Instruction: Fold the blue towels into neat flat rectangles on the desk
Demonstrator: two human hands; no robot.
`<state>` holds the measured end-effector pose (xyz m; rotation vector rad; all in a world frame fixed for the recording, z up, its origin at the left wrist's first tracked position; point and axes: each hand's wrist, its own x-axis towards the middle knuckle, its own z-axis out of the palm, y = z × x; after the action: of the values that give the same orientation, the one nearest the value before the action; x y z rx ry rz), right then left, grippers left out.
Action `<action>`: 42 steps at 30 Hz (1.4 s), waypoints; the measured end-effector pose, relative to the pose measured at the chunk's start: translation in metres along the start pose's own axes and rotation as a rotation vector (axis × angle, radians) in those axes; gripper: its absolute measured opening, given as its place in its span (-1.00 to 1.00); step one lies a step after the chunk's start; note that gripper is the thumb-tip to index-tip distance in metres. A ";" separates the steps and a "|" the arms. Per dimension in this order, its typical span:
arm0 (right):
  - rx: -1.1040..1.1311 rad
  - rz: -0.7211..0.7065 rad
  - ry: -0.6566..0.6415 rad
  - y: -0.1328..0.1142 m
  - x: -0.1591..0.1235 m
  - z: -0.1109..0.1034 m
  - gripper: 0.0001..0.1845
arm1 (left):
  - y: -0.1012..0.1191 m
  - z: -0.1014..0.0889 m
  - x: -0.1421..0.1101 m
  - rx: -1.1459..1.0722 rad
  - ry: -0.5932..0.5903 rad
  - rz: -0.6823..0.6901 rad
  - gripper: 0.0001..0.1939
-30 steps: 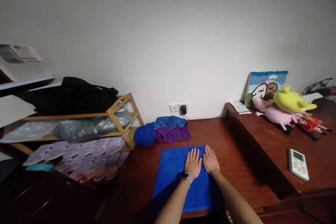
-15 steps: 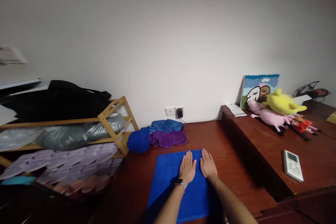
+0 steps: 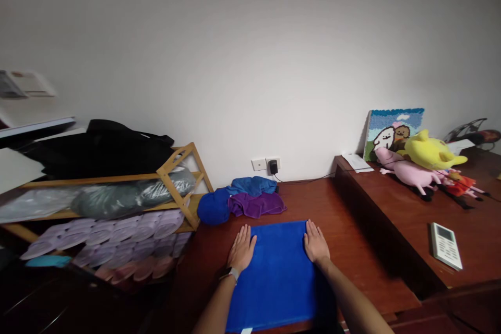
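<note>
A blue towel (image 3: pixel 279 276) lies spread flat on the brown wooden desk (image 3: pixel 305 198), a small white tag showing at its near edge. My left hand (image 3: pixel 241 249), with a watch on the wrist, rests flat at the towel's far left corner. At the far right corner my right hand (image 3: pixel 316 242) lies flat, fingers stretched out. Neither hand grips the cloth. Behind the towel sit a purple cloth (image 3: pixel 258 205), a crumpled blue cloth (image 3: pixel 253 186) and a rounded dark blue bundle (image 3: pixel 213 207).
On the left stands a wooden rack (image 3: pixel 182 188) with several slippers and plastic-wrapped items. A raised surface on the right holds a remote control (image 3: pixel 446 246), a pink plush pig (image 3: pixel 407 172) and a yellow plush toy (image 3: pixel 430 152). A black plug (image 3: pixel 273 166) sits in the wall socket.
My left hand has slid left from the towel's middle to its left edge. My right hand stays near the right corner. The view has shifted slightly left.
</note>
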<state>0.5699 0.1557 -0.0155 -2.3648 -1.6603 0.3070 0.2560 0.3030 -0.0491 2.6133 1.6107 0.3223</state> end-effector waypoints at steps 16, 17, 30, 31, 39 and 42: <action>0.028 -0.013 -0.062 0.001 -0.012 -0.008 -0.25 | 0.010 -0.007 -0.001 -0.029 -0.010 -0.010 -0.20; 0.035 -0.020 -0.048 0.000 -0.017 -0.007 -0.24 | 0.010 -0.006 -0.001 -0.031 -0.009 -0.013 -0.20; 0.041 0.027 -0.040 -0.005 -0.033 0.000 -0.24 | 0.003 -0.005 0.006 -0.013 -0.031 -0.011 -0.21; 0.046 0.027 -0.035 -0.006 -0.034 -0.001 -0.25 | 0.003 -0.007 0.006 -0.010 -0.032 -0.014 -0.21; 0.058 0.017 -0.030 -0.006 -0.034 -0.002 -0.26 | 0.116 -0.024 -0.017 -0.095 -0.017 0.505 -0.31; 0.040 -0.007 -0.038 -0.003 -0.036 -0.001 -0.27 | 0.181 -0.007 -0.031 -0.141 -0.040 0.438 -0.27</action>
<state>0.5553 0.1227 -0.0119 -2.3380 -1.6626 0.3833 0.4002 0.1924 -0.0191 2.8142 0.9489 0.3813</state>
